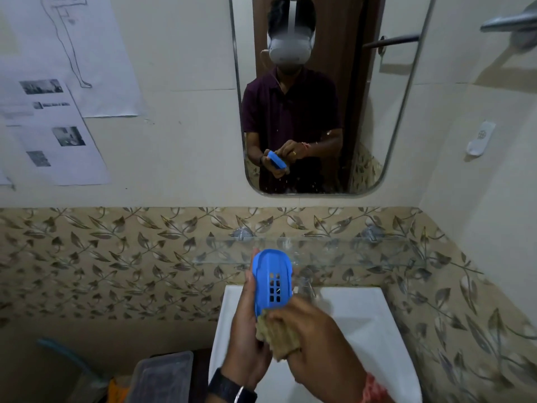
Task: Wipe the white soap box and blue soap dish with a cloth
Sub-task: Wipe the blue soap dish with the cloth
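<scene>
Only the head view is given, so it's just the one pass. The blue soap dish (271,282) is held up over the white sink (363,330), tipped nearly on end with its slotted bottom turned toward the camera. It's gripped along its left edge by the left hand (247,330), with the fingers tucked round behind it. A tan cloth (276,335) is bunched in the right hand (313,338), whose fingers are curled round it. The cloth is pressed against the near, lower end of the dish. So both hands are busy and neither is loose. The same hold is shown small in the mirror (363,112) above.

Progress-wise, the dish is judged to be mid-wipe. Only its lower end is covered by the cloth, and the upper part and the grid of holes aren't touched by it. Whether those bits are already clean can't be told. The white soap box isn't seen anywhere. Nothing is made out on the glass shelf (334,251) behind the dish, and the greyish lidded tub (162,376) at lower left is too dim to be called that. So the box is counted as not confirmed done.
</scene>
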The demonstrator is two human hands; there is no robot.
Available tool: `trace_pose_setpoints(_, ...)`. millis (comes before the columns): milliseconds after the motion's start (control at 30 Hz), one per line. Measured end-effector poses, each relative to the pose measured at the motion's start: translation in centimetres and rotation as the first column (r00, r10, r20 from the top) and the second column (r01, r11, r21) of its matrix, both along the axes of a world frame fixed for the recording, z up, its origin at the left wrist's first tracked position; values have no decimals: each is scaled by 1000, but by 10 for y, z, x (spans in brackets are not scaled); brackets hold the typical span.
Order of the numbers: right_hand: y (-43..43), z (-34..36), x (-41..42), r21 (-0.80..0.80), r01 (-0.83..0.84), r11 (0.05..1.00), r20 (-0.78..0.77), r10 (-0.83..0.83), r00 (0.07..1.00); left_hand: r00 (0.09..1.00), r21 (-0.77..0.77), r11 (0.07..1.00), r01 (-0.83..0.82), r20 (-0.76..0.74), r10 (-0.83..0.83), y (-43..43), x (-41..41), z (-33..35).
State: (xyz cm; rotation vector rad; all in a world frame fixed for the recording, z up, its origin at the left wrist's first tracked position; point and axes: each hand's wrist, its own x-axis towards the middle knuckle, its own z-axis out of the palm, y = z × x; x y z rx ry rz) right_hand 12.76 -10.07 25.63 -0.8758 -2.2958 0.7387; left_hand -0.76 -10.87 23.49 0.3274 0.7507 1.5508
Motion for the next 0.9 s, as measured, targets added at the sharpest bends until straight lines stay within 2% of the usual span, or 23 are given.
trace_pose_setpoints(167,38,24,-25,111,206,972,-123,-192,974,1000,48,999,15,10,-16,-1,5,2)
trace_pose_setpoints(233,49,34,-29,108,226,968,-130,-212,969,999,68,997,27,44,-30,0,6,-1)
trace_pose_setpoints(333,32,27,-24,101,48,994,-77,-40,996,994,29,999,22,108,-25,1,0,-1)
trace_pose_setpoints(433,12,-1,-13,107,-172,979,36,169,985,995,14,998,57,85,-58,0,-9,0)
trace_pose_setpoints(533,14,-9,1,197,-223,955,169,191,967,997,-9,999,49,52,-48,-2,-11,-4)
trace_pose_setpoints(600,22,-5,7,164,-231,959,307,173,936,998,-5,1000,28,49,-28,-3,-10,-3)
trace_pose_setpoints(633,24,-3,10,136,-221,966,329,167,930,999,0,1000,13,38,-13,-2,-11,-3)
trace_pose_setpoints(767,25,-6,11,217,-87,972,256,30,966,998,7,999,-39,42,39,-1,-12,0)
trace_pose_setpoints(833,18,-8,5,179,-83,980,196,47,979,997,-2,998,-69,32,69,-1,-8,-2)
trace_pose_setpoints(900,10,-4,-3,66,-96,993,127,87,988,996,-21,996,-88,-23,87,-1,-2,-1)
